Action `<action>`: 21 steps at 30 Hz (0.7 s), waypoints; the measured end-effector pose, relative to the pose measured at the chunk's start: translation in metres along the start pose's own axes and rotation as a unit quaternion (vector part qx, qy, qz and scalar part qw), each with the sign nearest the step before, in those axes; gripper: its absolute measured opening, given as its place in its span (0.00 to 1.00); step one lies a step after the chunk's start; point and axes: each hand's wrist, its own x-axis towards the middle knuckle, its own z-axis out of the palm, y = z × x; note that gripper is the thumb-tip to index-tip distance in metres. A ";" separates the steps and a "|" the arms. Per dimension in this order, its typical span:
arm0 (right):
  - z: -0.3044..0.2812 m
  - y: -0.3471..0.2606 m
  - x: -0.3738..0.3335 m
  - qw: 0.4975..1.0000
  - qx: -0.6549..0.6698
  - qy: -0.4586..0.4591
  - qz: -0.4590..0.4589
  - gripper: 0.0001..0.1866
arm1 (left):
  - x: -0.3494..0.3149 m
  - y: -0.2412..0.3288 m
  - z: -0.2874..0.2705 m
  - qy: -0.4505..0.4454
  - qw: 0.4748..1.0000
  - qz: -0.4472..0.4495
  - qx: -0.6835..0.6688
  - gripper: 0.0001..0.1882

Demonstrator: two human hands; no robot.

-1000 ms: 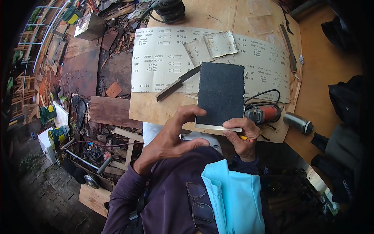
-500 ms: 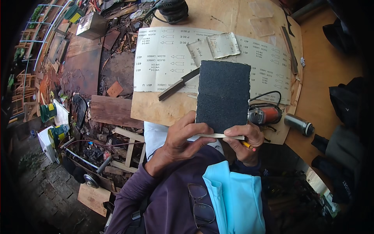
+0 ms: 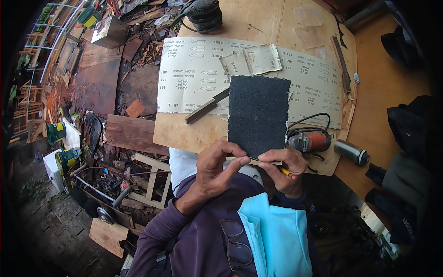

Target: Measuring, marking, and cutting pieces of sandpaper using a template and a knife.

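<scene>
A dark rectangular piece of sandpaper [image 3: 258, 115] stands out before me, its black grit face showing and its edges ragged. Its near edge is folded over and pinched between the thumb and fingers of my left hand [image 3: 213, 168] and of my right hand [image 3: 285, 170], thumbs almost meeting. A yellow pencil [image 3: 287, 173] with a reddish end is tucked among my right fingers. Beyond lies a large sandpaper sheet [image 3: 182, 94], pale printed back up, with smaller torn sandpaper pieces [image 3: 263, 60] on it. A dark, narrow blade-like tool [image 3: 203, 111] rests across its near edge, partly hidden by the held piece.
All this lies over a plywood board [image 3: 180, 134]. A corded sander [image 3: 203, 17] sits at its far edge; a red angle grinder [image 3: 314, 141] and a metal bottle [image 3: 351, 152] stay at right. Wood scraps and debris [image 3: 138, 83] cover the ground at left.
The sandpaper and both hands have shifted slightly left in the view. My left thumb has moved along the folded edge, closer to the right thumb.
</scene>
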 end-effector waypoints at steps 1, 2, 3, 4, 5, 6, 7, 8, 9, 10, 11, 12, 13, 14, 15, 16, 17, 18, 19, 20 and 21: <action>-0.002 0.001 0.001 1.000 0.000 0.001 0.000 0.07 | 0.000 0.000 0.000 0.004 0.999 -0.037 -0.016 0.07; -0.004 0.000 0.002 1.000 -0.015 -0.010 -0.007 0.06 | 0.001 -0.001 -0.001 0.003 0.999 -0.037 -0.015 0.07; -0.006 0.000 0.002 0.999 -0.030 -0.021 -0.014 0.06 | 0.002 -0.003 -0.002 -0.007 0.999 -0.036 -0.005 0.07; -0.007 0.002 -0.001 0.999 -0.032 -0.021 -0.013 0.06 | 0.004 -0.003 -0.002 -0.018 0.999 -0.035 0.004 0.07; -0.007 0.006 -0.005 1.000 -0.003 -0.017 0.015 0.07 | 0.004 -0.005 -0.001 -0.019 0.999 -0.035 0.004 0.07; -0.007 0.009 -0.009 0.999 0.026 -0.014 0.042 0.08 | 0.004 -0.007 -0.001 -0.017 0.999 -0.040 0.021 0.07; -0.007 0.009 -0.012 0.999 0.025 -0.012 0.043 0.08 | 0.004 -0.010 0.001 -0.016 0.998 -0.045 0.038 0.07; -0.005 0.009 -0.014 0.993 0.050 -0.004 0.109 0.08 | 0.007 -0.013 0.001 -0.018 0.998 -0.045 0.037 0.07; -0.005 0.011 -0.016 0.982 0.076 0.005 0.174 0.09 | 0.011 -0.015 0.000 -0.030 0.997 -0.036 0.054 0.07; -0.007 0.021 -0.021 0.981 0.101 -0.024 0.163 0.15 | 0.016 -0.016 -0.002 -0.042 0.996 -0.028 0.072 0.08; -0.010 0.024 -0.025 0.975 0.139 -0.009 0.172 0.20 | 0.022 -0.016 -0.008 -0.063 0.994 -0.036 0.081 0.07; -0.012 0.025 -0.027 0.967 0.178 0.006 0.180 0.27 | 0.029 -0.013 -0.014 -0.086 0.991 -0.029 0.098 0.07; -0.020 0.026 -0.020 0.959 0.218 0.040 0.177 0.42 | 0.035 -0.010 -0.020 -0.111 0.987 -0.023 0.115 0.07; -0.031 0.028 -0.013 0.944 0.237 0.098 0.209 0.48 | 0.041 -0.008 -0.026 -0.143 0.983 -0.022 0.110 0.07; -0.044 0.039 -0.012 0.927 0.262 0.132 0.234 0.49 | 0.047 -0.004 -0.032 -0.188 0.975 -0.013 0.117 0.07; -0.050 0.053 -0.010 0.923 0.274 0.104 0.248 0.48 | 0.051 -0.002 -0.037 -0.230 0.965 -0.005 0.128 0.07; -0.056 0.064 -0.004 0.920 0.282 0.077 0.261 0.48 | 0.054 0.001 -0.042 -0.285 0.949 -0.020 0.130 0.07; -0.055 0.071 0.005 0.914 0.281 0.027 0.292 0.46 | 0.056 0.001 -0.042 -0.305 0.943 -0.028 0.132 0.07; -0.051 0.069 0.014 0.905 0.276 -0.006 0.323 0.34 | 0.056 0.002 -0.043 -0.325 0.936 -0.037 0.130 0.07; -0.046 0.082 0.012 0.903 0.259 0.023 0.340 0.27 | 0.055 0.002 -0.044 -0.318 0.936 -0.090 0.124 0.07; -0.043 0.095 0.009 0.900 0.243 0.053 0.358 0.21 | 0.052 -0.005 -0.046 -0.292 0.945 -0.108 0.099 0.07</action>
